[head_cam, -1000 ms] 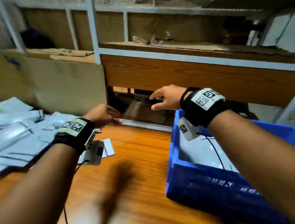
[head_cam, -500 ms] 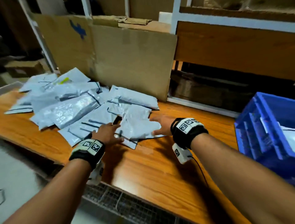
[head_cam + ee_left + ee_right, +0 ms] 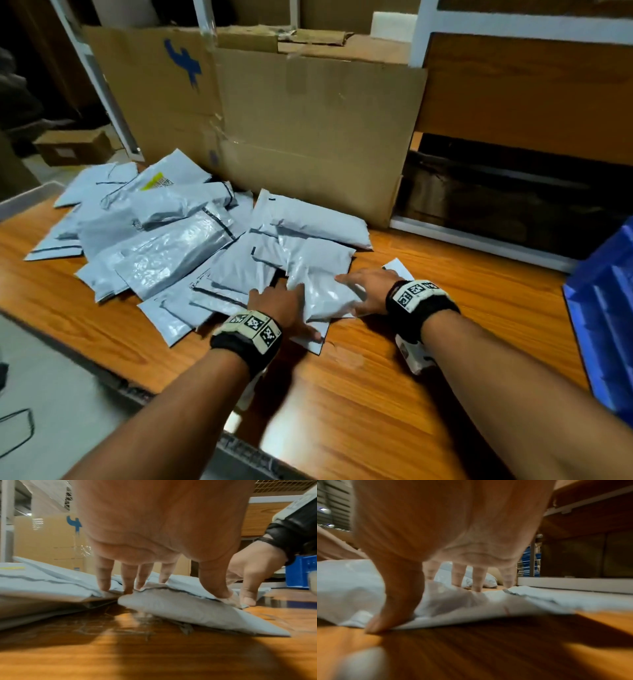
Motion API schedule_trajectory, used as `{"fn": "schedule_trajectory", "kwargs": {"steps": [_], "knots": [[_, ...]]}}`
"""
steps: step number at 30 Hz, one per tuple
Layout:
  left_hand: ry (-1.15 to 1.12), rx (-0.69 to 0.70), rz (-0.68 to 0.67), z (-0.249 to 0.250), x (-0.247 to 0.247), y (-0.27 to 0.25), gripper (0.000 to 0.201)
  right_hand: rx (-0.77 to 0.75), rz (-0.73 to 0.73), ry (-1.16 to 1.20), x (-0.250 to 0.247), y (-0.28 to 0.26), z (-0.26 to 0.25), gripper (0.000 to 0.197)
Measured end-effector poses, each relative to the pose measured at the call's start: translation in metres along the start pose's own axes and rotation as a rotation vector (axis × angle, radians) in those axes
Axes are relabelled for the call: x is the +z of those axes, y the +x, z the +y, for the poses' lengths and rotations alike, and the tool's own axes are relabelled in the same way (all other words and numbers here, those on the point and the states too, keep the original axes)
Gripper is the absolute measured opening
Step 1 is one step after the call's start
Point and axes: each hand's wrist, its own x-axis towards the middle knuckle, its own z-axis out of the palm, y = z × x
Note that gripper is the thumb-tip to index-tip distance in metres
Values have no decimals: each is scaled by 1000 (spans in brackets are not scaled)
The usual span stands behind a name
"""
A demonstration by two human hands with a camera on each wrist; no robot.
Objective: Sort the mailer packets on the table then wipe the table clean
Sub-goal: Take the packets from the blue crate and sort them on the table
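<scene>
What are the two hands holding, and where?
Nothing is gripped: the left hand and right hand only press on the left and right edges of a grey plastic mailer packet lying on the wooden table.

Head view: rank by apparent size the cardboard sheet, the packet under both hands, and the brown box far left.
1. cardboard sheet
2. packet
3. brown box, though it sits farther off, so this is unsure.

One left hand [image 3: 277, 301] and one right hand [image 3: 370, 287] were in view. Left of them lay at least a dozen grey mailer packets [image 3: 171, 253], overlapped past exact counting. One blue crate [image 3: 603, 325] stood right of the right hand, one cardboard sheet [image 3: 308, 130] beyond both.
</scene>
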Motion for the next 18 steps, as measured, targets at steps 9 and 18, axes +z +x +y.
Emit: {"fn": "schedule_trajectory", "kwargs": {"steps": [9, 18], "knots": [[-515, 163, 29, 6, -17, 24, 75, 397, 237, 177, -4, -36, 45, 63], [-62, 227, 26, 37, -14, 34, 88, 832, 159, 291, 36, -61, 36, 63]]}}
